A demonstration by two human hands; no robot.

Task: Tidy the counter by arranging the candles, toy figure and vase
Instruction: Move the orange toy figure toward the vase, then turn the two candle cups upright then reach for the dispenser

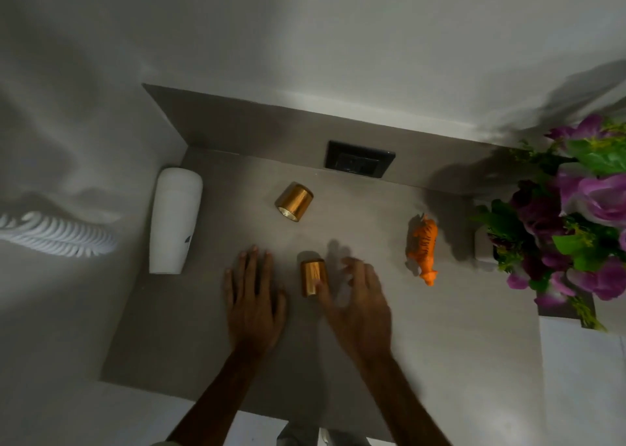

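Surface (440, 361): grey, matte, set into a pale corner recess, dimly lit. Landmark for this entry: the black socket plate (359, 163) on the low back wall.

Item 1. Far candle (294, 202), gold-cased, tipped on its side just in front of the socket plate and slightly to its left, open end turned toward me.

Item 2. Near candle (313, 277), gold-cased, well in front of the socket plate, between my two hands.

Item 3. My right hand (360, 305), grip open, fingers spread; the thumb touched the near candle's right side, nothing clasped.

Item 4. My left hand (254, 301), grip open, lay flat, palm down on the surface, just left of the near candle and apart from it.

Item 5. Toy figure (424, 247), an orange striped tiger, lay to the right of the socket plate and nearer me.

Item 6. Vase (176, 220), white, tall, lay on its side far left of the socket plate.

Item 7. Purple flowers (576, 215), with green leaves, stood far right of the socket plate.
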